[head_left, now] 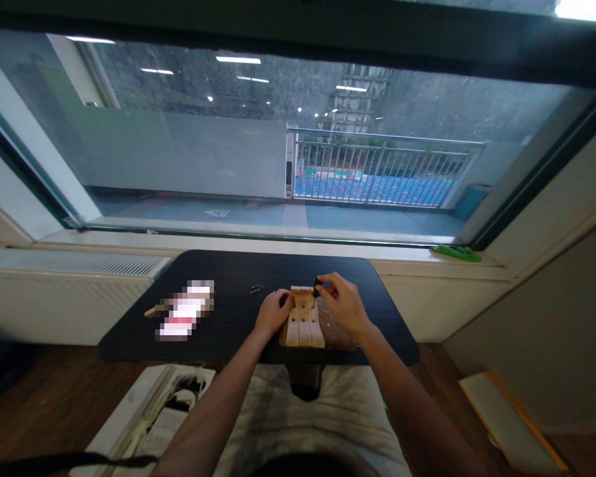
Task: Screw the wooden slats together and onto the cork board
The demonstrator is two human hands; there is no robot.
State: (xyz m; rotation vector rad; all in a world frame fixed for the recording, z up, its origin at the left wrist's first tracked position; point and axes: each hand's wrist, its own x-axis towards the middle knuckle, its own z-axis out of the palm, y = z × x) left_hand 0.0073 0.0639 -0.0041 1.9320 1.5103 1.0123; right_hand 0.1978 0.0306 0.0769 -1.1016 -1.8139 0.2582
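In front of me a pale wooden piece (305, 333) made of strips, with several dark holes, lies on the black table. My left hand (274, 311) is closed at its left edge, thumb and fingers gripping the wood there. Between the curled fingertips of my right hand (344, 303) is a short screwdriver (317, 285), its black handle upright over the right side of the wood. Its tip is too small to make out clearly. Brown material under a clear, shiny wrap (334, 328) shows beneath my right hand, beside the strips.
Several small screws (257, 289) lie on the black table (228, 331), left of my hands. Farther left is a blurred-out item (186, 311) with a wooden stick (153, 310) poking out. A white box (149, 411) of cables stands below; a radiator (69, 285) and window are beyond.
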